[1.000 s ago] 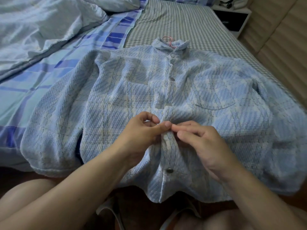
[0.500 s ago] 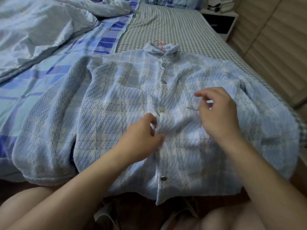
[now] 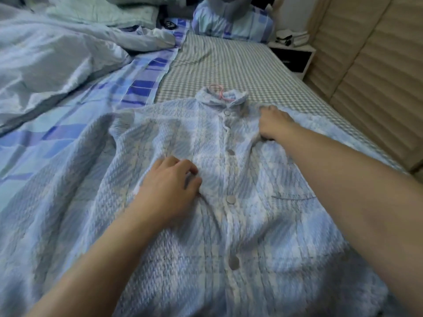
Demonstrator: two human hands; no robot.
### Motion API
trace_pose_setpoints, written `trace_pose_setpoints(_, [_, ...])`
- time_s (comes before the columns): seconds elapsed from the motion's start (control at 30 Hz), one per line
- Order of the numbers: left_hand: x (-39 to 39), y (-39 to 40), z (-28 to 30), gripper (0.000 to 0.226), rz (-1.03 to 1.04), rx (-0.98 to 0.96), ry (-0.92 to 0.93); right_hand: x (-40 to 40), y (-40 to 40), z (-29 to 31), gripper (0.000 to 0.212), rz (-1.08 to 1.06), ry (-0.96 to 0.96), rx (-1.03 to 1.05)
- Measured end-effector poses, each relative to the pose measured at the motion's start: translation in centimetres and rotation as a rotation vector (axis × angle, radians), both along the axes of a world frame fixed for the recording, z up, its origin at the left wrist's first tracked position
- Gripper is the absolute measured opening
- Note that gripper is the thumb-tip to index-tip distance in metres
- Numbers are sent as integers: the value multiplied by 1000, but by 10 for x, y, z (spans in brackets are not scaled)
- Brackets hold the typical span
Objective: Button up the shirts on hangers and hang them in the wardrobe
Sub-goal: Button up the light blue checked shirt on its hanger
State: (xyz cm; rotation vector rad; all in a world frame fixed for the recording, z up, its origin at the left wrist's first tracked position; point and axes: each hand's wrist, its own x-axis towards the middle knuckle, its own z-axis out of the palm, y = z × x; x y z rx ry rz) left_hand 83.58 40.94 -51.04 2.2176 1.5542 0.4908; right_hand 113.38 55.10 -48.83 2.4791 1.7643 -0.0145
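Note:
A light blue plaid shirt [image 3: 160, 236] lies face up on the bed, its front closed with several round buttons down the middle. A pink hanger hook [image 3: 217, 90] sticks out of the collar. My left hand [image 3: 169, 191] rests on the shirt's chest just left of the button line, fingers curled into a fold of the cloth. My right hand [image 3: 272, 124] has reached to the shirt's shoulder right of the collar and grips the fabric there; its fingertips are hidden in the cloth.
The bed [image 3: 240, 65] carries a grey checked sheet, with a rumpled pale duvet [image 3: 57, 60] at the left and a pillow [image 3: 233, 21] at the head. A dark nightstand [image 3: 295, 58] stands at the far right beside ribbed beige wardrobe doors [image 3: 377, 76].
My hands have left the button at the middle of the shirt. The right hand moved up to the shoulder by the collar; the left slid up onto the chest. The view tilted upward.

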Motion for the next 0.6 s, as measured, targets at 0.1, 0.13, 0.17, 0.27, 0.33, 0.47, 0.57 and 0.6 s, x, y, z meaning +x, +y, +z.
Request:
trace_pose_setpoints(0.1, [6,8,-6,30,8,10,92,22,28,-12,71,-2,-38,5])
trace_pose_setpoints(0.13, [8,10,-7,28,10,5,121,25,36,-14,70,6,-48,8])
trace_pose_setpoints(0.17, [11,13,-9,26,11,2,141,29,44,-16,68,15,-55,-5])
trace_pose_setpoints(0.27, [16,19,-10,20,25,-33,138,41,67,-20,51,61,-64,-67])
trace_pose_setpoints(0.33, [16,22,-8,19,32,-47,132,49,78,-25,29,61,-55,-31])
trace_pose_setpoints(0.47, [20,26,-3,20,78,-18,150,62,99,-36,24,10,-41,200])
trace_pose_setpoints(0.57, [20,31,1,27,93,84,105,63,121,-23,26,-14,-101,387])
trace_pose_setpoints(0.6, [17,34,4,35,85,122,84,64,133,-11,27,-12,-114,437])
